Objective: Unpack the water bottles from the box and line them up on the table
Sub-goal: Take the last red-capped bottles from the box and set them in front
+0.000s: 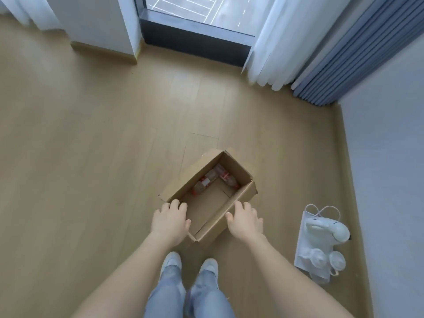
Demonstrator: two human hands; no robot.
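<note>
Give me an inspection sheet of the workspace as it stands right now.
Surface: wooden floor; no table in view.
Job's things: open cardboard box on the floor; two water bottles lie at its far end.
Clutter: white paper bag on the floor right of the box, white objects on it, unclear what.
Hands: left hand over the box's left wall, right hand at its right wall; grip unclear.
Cables: nothing seen.
Surroundings: window, white curtains, blue-grey curtain, wall on the right.

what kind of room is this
Likely a room in a home or flat: wood-look floor, white curtain beside a floor-level window, and a cardboard box set on the floor.
</note>
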